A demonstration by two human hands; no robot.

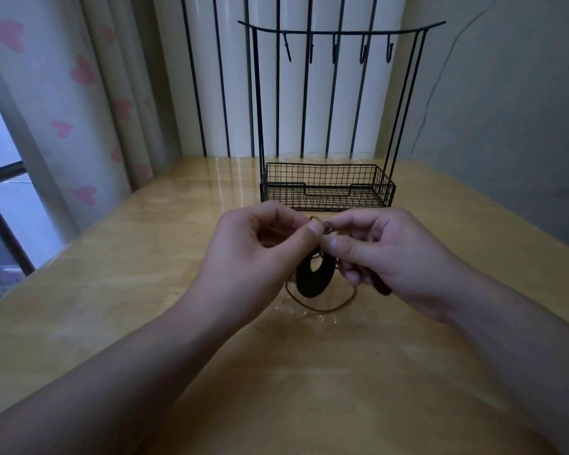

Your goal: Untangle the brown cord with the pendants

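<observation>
Brown cord [322, 308] — pinched by left hand [260, 247] and right hand [385, 257] — before the wire basket [326, 187].

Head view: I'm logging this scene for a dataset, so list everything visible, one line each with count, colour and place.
brown cord: one, brown, looped on the table below the hands
pendant: one plainly seen, black oval with a hole, hanging between the hands
metal ring: one, silvery, pinched at the fingertips
wire rack: one, black, basket and hooks, far table edge
table: one, yellow wood
curtain: one, white with pink hearts, left
left hand: one, pinching the cord
right hand: one, pinching the ring
</observation>
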